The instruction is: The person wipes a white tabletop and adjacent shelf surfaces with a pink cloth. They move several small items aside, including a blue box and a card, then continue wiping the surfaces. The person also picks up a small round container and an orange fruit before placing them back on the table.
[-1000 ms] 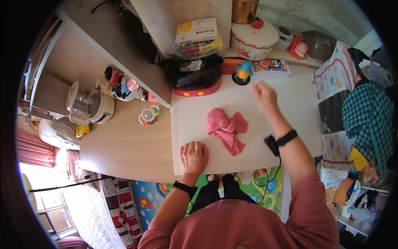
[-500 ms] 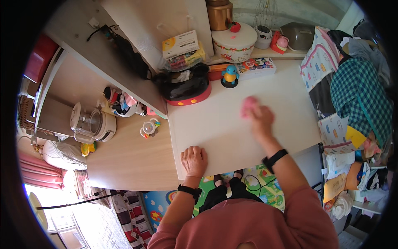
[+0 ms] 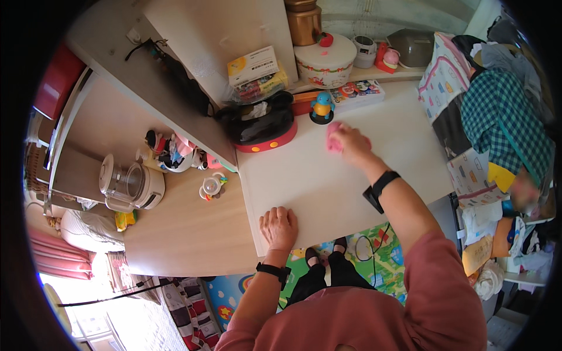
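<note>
A view from above shows a person in a dusty-pink long-sleeved top leaning over a smooth, matte white worktop (image 3: pixel 328 187) with square edges. The right hand (image 3: pixel 350 142) is stretched forward, its fingers curled down and closed over a small, soft pink cloth (image 3: pixel 333 137) bunched into a crumpled wad and pressed against the white surface near the far edge. Only the cloth's left part peeks out from under the fingers. A black band (image 3: pixel 383 182) circles that wrist. The left hand (image 3: pixel 279 227) lies palm down at the near edge of the worktop, fingers together and straight, holding nothing; it too has a black band (image 3: pixel 273 270) at the wrist. Just beyond the cloth stands a small glossy blue and yellow toy figure (image 3: pixel 321 107), and to its left a rounded black and red bag (image 3: pixel 260 124) with yellow dots along its rim. A round white lidded pot (image 3: pixel 325 61) with a red knob sits behind on a ledge. To the left, a lower pale wood-grain surface (image 3: pixel 187 234) carries a cream kitchen appliance with a clear plastic jar (image 3: pixel 129 184) and a small clear baby cup (image 3: pixel 211 187). On the right, checked teal fabric (image 3: pixel 503 117) hangs in folds.
</note>
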Tool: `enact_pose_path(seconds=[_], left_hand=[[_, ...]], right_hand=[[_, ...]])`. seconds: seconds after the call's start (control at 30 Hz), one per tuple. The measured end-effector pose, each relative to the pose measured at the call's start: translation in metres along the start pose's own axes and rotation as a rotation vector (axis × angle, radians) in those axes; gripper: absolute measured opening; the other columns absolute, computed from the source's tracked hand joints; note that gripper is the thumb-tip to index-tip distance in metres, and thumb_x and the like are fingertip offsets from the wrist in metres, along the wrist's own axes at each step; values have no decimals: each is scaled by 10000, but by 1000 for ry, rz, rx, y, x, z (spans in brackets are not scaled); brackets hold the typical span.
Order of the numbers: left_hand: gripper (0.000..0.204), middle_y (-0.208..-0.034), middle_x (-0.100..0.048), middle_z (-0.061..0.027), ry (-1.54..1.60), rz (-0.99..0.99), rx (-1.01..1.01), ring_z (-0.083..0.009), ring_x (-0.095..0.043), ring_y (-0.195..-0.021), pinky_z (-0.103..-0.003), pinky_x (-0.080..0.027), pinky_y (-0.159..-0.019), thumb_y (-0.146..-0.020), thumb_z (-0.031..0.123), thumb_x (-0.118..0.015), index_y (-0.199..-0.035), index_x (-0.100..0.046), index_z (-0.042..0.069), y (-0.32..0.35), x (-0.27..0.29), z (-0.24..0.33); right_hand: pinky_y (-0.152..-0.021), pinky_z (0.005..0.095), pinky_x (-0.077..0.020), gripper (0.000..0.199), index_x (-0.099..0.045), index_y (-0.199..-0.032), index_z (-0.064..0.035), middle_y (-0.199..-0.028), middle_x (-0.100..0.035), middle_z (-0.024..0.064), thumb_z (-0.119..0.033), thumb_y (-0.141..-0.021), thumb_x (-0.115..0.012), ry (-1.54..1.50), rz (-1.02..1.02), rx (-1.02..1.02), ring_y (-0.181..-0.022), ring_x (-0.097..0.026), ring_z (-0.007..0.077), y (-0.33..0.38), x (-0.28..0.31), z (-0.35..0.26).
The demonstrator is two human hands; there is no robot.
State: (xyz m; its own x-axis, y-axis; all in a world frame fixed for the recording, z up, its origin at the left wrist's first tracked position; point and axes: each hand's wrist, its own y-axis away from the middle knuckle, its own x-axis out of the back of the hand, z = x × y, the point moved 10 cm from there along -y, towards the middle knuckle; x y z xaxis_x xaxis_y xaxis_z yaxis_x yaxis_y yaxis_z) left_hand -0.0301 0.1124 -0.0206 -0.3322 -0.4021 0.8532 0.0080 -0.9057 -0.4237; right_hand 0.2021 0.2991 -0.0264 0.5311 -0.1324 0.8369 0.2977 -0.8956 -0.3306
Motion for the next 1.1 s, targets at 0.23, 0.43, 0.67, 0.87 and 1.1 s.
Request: enact_pose_path(seconds=[0.23, 0.43, 0.67, 0.87, 1.1], left_hand=[[220, -689, -551, -67, 107, -17, 3, -287, -562, -699, -432, -408, -662, -843, 173, -661, -713, -506, 87, 1, 6, -12], [268, -646, -517, -80, 502, -101, 116, -304, -531, -671, -426, -403, -649, -857, 99, -682, -687, -477, 65, 16, 38, -32], [207, -683, -526, -95, 577, -44, 345, -288, -526, -642, -391, -420, -621, -855, 23, -671, -738, -501, 47, 93, 113, -90], [174, -721, -573, -97, 562, -23, 485, -279, -563, -659, -373, -439, -612, -867, 43, -673, -784, -520, 47, 140, 134, -118], [184, -709, -567, -85, 568, -60, 404, -279, -558, -674, -392, -438, -644, -857, 34, -677, -774, -514, 52, 126, 121, -100]], right_hand=[[-893, 386, -518, 339, -644, -996, -49, -1052, -641, 152, 150, -746, -530, -254, -246, -88, -1001, -641, 323, 12, -10, -26], [-914, 347, -553, 440, -600, -1211, -94, -1199, -596, 172, 116, -842, -488, 64, -275, 211, -1003, -664, 291, -17, -73, -107], [-780, 347, -575, 161, -633, -963, -62, -1058, -648, 143, 25, -837, -584, -140, -140, -247, -958, -683, 241, -31, -70, -96], [-868, 413, -504, 81, -650, -882, -125, -1067, -645, 97, -139, -802, -649, -315, -343, 283, -1046, -620, 296, 24, -124, -244], [-1150, 536, -309, 160, -652, -772, -155, -1200, -664, 54, -10, -724, -606, -390, -536, 528, -1144, -599, 281, 125, -75, -262]])
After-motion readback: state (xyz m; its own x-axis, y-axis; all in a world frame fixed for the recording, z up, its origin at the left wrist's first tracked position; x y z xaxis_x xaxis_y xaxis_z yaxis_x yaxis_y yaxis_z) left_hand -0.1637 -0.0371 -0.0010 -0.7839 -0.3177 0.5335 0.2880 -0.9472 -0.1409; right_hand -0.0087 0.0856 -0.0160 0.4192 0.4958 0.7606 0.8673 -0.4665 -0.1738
